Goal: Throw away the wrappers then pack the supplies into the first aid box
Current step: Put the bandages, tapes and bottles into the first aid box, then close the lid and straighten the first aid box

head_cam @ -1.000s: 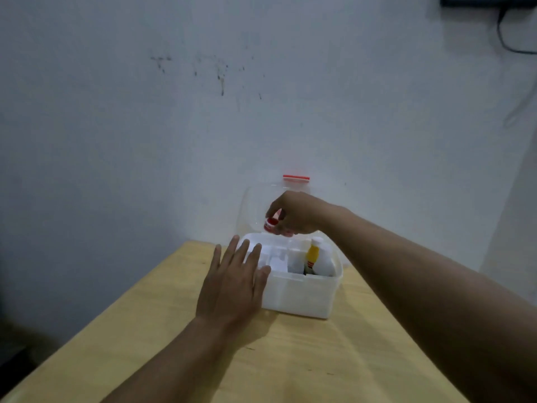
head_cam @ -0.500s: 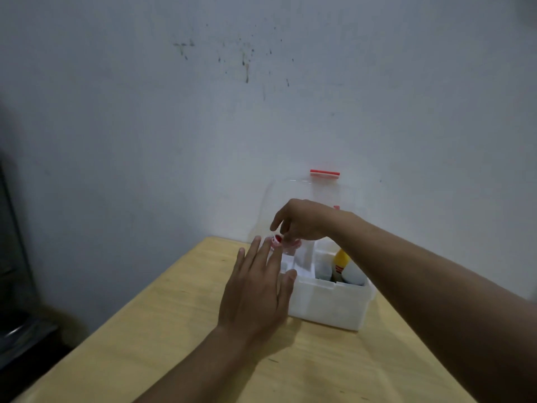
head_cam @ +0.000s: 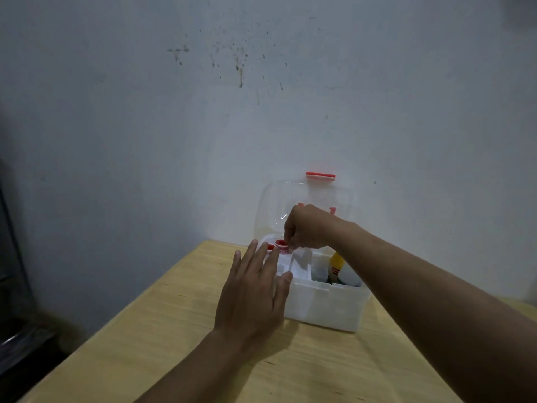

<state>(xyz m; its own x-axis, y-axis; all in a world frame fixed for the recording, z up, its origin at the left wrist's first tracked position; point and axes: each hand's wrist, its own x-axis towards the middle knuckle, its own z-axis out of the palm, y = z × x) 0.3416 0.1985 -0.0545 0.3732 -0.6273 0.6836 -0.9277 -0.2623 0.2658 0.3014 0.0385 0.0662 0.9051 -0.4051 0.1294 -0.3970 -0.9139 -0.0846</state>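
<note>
A white first aid box (head_cam: 325, 308) stands on the wooden table, its clear lid (head_cam: 343, 196) with a red latch propped open against the wall. My right hand (head_cam: 308, 228) hovers over the box's back left corner, pinching a small red-capped bottle (head_cam: 281, 245) just above a compartment. A second red cap (head_cam: 270, 247) shows beside it. My left hand (head_cam: 255, 292) lies flat with fingers spread against the box's left side. A yellow-and-white bottle (head_cam: 337, 267) leans inside the right compartment.
The wooden table (head_cam: 180, 330) meets a stained white wall behind the box. A dark piece of furniture (head_cam: 11, 286) stands left of the table's left edge. My right forearm crosses the table's right side.
My right hand has lowered the red-capped bottle from above the box toward its back left compartment. The view has shifted so the box sits further right. My left hand stays by the box.
</note>
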